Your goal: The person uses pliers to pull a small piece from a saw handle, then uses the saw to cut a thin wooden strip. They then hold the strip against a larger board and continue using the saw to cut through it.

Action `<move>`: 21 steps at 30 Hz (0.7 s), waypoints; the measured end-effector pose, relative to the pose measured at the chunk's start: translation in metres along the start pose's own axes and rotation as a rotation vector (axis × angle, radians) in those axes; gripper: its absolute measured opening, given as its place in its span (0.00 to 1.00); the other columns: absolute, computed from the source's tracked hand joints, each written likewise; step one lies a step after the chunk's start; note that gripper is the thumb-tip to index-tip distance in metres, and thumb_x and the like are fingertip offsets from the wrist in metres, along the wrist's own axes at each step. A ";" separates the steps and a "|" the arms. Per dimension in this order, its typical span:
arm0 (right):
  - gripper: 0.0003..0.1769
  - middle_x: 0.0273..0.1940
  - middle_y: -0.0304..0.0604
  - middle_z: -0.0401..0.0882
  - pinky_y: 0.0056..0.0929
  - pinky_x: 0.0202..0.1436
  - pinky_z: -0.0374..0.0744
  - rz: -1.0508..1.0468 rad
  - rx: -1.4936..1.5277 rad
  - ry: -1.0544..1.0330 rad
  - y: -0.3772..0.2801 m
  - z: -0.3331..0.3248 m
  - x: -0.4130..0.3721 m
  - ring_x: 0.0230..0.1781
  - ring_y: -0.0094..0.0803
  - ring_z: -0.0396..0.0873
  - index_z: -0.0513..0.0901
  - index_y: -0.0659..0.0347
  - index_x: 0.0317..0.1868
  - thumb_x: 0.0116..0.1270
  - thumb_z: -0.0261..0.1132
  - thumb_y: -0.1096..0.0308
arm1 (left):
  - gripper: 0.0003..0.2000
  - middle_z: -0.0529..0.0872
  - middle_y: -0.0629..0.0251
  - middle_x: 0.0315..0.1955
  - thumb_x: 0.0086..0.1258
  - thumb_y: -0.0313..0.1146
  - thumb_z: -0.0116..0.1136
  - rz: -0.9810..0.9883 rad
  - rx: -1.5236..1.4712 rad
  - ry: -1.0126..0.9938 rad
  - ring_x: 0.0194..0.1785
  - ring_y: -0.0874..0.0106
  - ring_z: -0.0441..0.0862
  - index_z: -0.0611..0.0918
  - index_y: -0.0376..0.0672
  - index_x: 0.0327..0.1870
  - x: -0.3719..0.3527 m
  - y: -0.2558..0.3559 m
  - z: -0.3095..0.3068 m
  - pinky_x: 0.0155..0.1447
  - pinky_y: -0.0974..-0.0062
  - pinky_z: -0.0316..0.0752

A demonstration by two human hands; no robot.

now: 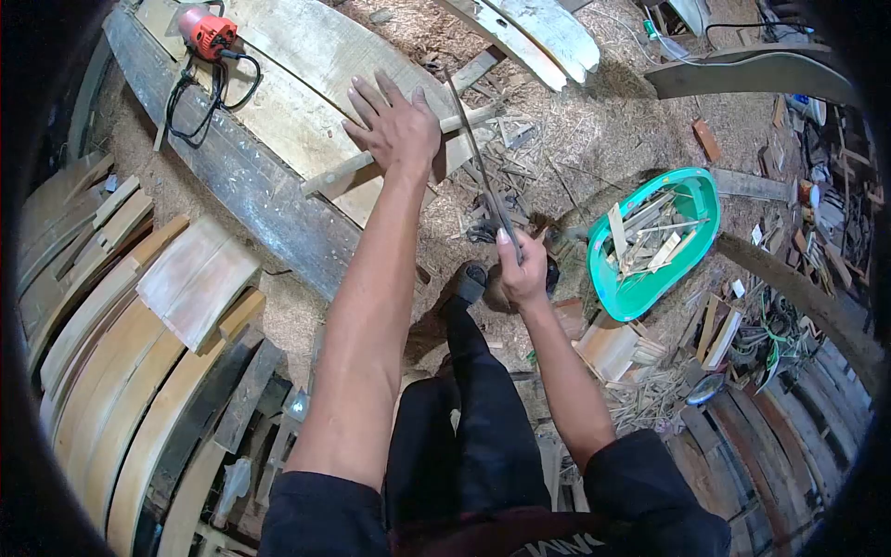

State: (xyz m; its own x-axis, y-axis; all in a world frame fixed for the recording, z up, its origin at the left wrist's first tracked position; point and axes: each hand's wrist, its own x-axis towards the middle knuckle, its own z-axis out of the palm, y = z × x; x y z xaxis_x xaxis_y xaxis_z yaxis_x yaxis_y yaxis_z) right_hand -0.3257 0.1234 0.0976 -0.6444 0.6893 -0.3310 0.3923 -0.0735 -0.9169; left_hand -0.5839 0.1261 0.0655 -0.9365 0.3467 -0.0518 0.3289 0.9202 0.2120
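The fingers [369, 116] of the left hand [404, 137] are spread wide and almost straight, the palm laid over a stick [345, 173] rather than wrapped around it. The right hand [524, 269] is closed around the near end of a long, dark blade [480, 160], perhaps a saw or a big knife; its edge is too thin to make out. The stick lies slantwise across pale boards [297, 60], its far end poking out past the left hand to where the blade crosses it in view; whether the two touch, I cannot tell. With only a flat palm on it, the stick could roll or pivot under a sideways push, and a skidding blade could then catch the left thumb or wrist, which are close by. A slip downward might carry it towards the foot [471, 282] below. Further out, a red power tool [210, 35] sits on the boards, its cord [220, 100] looped loosely where it could snag, and a green basin [605, 290] of wood scraps [661, 243] stands right of the right hand, among shavings [617, 135] that could slide underfoot.
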 end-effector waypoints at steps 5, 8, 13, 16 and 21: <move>0.20 0.18 0.30 0.62 0.27 0.24 0.61 0.015 0.070 0.024 0.010 -0.008 -0.037 0.22 0.18 0.60 0.73 0.62 0.25 0.75 0.59 0.60 | 0.34 0.46 0.44 0.79 0.79 0.52 0.38 0.016 0.007 0.040 0.83 0.51 0.40 0.54 0.40 0.79 -0.005 -0.003 0.005 0.78 0.39 0.36; 0.20 0.18 0.30 0.63 0.27 0.24 0.61 0.000 0.001 0.043 -0.003 0.007 0.008 0.22 0.18 0.60 0.73 0.63 0.25 0.75 0.59 0.60 | 0.34 0.46 0.43 0.79 0.79 0.51 0.38 0.031 0.017 0.059 0.83 0.50 0.40 0.54 0.39 0.79 -0.003 -0.004 0.006 0.78 0.38 0.38; 0.21 0.20 0.29 0.65 0.26 0.26 0.63 0.043 0.055 0.058 -0.013 0.001 -0.024 0.23 0.18 0.62 0.74 0.63 0.25 0.75 0.59 0.59 | 0.34 0.44 0.43 0.79 0.78 0.49 0.38 0.047 0.016 0.027 0.83 0.50 0.39 0.53 0.38 0.79 -0.013 -0.002 0.005 0.78 0.38 0.35; 0.20 0.20 0.30 0.65 0.25 0.26 0.63 0.100 0.082 0.022 0.000 -0.011 -0.029 0.24 0.17 0.62 0.74 0.62 0.25 0.75 0.59 0.59 | 0.34 0.43 0.43 0.79 0.78 0.49 0.37 0.035 0.011 0.004 0.83 0.50 0.38 0.52 0.39 0.80 -0.013 -0.002 0.000 0.78 0.38 0.33; 0.21 0.18 0.30 0.65 0.27 0.24 0.63 0.032 0.021 0.027 0.005 -0.001 -0.029 0.22 0.17 0.62 0.73 0.63 0.24 0.74 0.60 0.59 | 0.34 0.44 0.43 0.79 0.78 0.48 0.38 0.014 -0.050 -0.010 0.83 0.50 0.37 0.52 0.38 0.79 -0.014 0.000 -0.003 0.78 0.38 0.32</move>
State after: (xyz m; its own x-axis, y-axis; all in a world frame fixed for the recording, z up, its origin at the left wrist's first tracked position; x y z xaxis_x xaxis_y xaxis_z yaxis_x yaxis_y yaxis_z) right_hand -0.3044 0.1035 0.1029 -0.6138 0.7055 -0.3544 0.3981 -0.1111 -0.9106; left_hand -0.5712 0.1212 0.0690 -0.9307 0.3612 -0.0580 0.3351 0.9053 0.2609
